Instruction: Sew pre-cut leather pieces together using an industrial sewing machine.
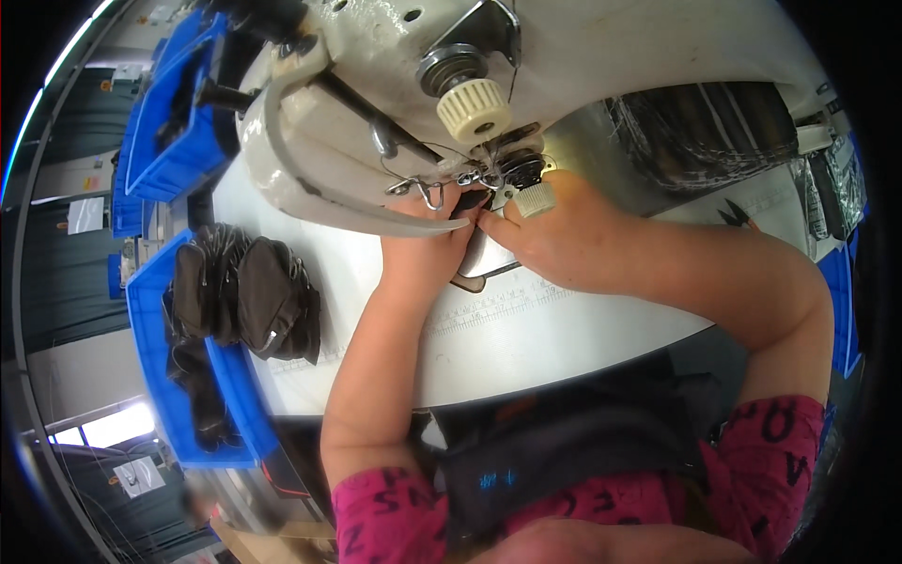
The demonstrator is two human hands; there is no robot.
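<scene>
Both hands are together under the head of a white sewing machine (348, 179), close to its needle area. My left hand (427, 235) is closed on a small dark fabric piece (473, 200), its fingers partly hidden by the machine's curved lever. From the right, my right hand (554, 235) has its fingertips pinched at the near edge of the same piece, beside the left fingers. The needle tip and most of the fabric are hidden by the machine and my hands. Just below the hands, a thin dark edge with a rounded, light-rimmed tab (468, 283) shows on the table.
A pile of dark zippered pouches (258, 291) sits at the left table edge, over a blue bin (155, 291). Another blue bin (178, 155) stands farther back. Stacked dark fabric pieces (705, 132) and dark-bladed snips (736, 214) lie right. Ruler markings (507, 305) cross the white table.
</scene>
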